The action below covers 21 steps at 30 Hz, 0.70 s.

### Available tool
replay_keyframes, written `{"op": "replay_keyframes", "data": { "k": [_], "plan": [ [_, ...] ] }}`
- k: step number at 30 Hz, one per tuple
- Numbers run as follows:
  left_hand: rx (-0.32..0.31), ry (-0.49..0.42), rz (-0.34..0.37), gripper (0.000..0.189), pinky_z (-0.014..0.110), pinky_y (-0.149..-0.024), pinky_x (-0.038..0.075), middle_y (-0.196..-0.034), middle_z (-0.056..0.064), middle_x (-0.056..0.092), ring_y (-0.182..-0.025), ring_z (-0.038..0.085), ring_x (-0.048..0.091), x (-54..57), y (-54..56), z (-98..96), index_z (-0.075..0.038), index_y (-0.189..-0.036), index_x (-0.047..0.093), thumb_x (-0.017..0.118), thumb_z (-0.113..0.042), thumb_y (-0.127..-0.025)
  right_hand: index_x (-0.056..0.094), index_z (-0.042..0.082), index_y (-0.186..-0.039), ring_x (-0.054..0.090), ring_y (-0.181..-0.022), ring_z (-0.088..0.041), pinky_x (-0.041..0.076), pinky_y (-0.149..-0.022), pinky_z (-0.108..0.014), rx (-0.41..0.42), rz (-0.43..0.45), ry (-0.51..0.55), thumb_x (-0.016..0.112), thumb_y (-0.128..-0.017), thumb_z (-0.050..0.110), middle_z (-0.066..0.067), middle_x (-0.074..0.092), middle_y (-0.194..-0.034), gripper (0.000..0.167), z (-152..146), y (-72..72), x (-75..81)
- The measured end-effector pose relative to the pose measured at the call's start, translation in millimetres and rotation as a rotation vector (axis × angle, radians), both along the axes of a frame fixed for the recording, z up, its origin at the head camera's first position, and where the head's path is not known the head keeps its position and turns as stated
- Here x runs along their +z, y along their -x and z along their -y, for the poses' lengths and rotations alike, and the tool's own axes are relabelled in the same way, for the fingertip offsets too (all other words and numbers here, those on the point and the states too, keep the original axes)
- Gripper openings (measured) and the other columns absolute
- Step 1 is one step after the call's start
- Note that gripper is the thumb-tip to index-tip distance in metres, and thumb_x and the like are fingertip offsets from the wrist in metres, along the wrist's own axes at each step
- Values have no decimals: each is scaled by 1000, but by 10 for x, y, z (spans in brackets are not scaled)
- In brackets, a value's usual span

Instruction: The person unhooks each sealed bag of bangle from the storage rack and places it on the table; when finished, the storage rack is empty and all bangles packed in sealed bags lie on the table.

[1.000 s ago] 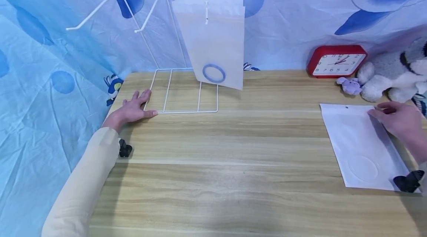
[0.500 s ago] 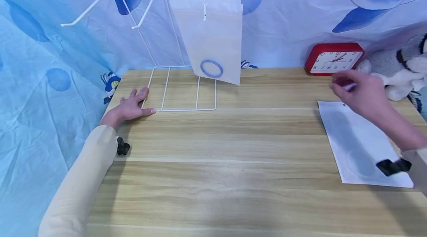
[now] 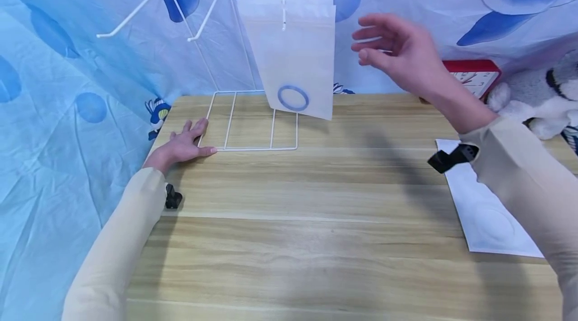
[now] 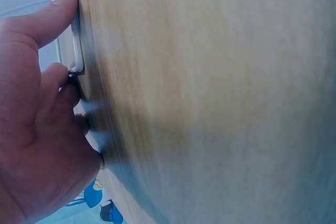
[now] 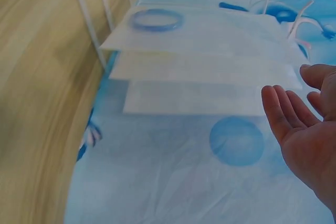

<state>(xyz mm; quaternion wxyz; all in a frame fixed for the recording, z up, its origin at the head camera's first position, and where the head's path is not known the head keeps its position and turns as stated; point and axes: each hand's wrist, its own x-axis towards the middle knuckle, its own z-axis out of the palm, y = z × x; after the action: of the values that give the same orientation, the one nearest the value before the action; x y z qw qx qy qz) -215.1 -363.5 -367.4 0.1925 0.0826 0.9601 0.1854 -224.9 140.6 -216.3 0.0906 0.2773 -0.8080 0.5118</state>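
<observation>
While the left hand (image 3: 181,146) touches the wire rack (image 3: 246,150), fingers spread, the right hand (image 3: 404,50) hovers empty, fingers loosely bent, near the rack's hanging pouches (image 3: 291,57).

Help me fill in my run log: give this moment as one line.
left hand: on wire rack base | right hand: in the air, holding nothing, beside hanging white packets | another white packet: flat on wooden table

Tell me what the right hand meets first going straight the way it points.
Probably the hanging white packets, in their upper part: the right hand points toward them across a gap in the head view. Depth is unclear, so it might pass in front.
</observation>
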Motion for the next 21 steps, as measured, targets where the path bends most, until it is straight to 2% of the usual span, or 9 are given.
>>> {"op": "replay_keyframes", "data": {
  "k": [6,12,16,21],
  "plan": [
    [-5,3,-12,100,72,-107,-12,-164,23,-6,-146,46,-16,36,8,-13,0,-158,-3,63,-45,-97,58,8,-140,64,-117,-20,51,-95,-30,48,18,118,67,-94,0,-13,64,-132,47,224,141,115],
    [-10,3,-8,101,73,-106,-11,-164,23,-6,-146,46,-16,17,12,-11,0,-158,-2,63,-45,-96,56,5,-141,63,-118,-24,49,-98,-33,140,75,253,65,-94,-4,-14,63,-133,49,362,261,111],
    [-10,8,-6,101,72,-106,-12,-164,22,-7,-146,45,-16,-11,24,-1,0,-158,-2,63,-46,-96,56,8,-142,61,-120,-24,49,-98,-34,148,129,274,64,-95,-3,-13,62,-134,50,441,302,101],
    [-3,5,-2,100,71,-107,-13,-164,22,-7,-146,44,-17,-19,23,4,0,-158,-3,62,-45,-96,55,14,-145,62,-118,-25,50,-97,-36,143,178,251,64,-96,0,-13,63,-133,51,522,342,114]
  ]
}}
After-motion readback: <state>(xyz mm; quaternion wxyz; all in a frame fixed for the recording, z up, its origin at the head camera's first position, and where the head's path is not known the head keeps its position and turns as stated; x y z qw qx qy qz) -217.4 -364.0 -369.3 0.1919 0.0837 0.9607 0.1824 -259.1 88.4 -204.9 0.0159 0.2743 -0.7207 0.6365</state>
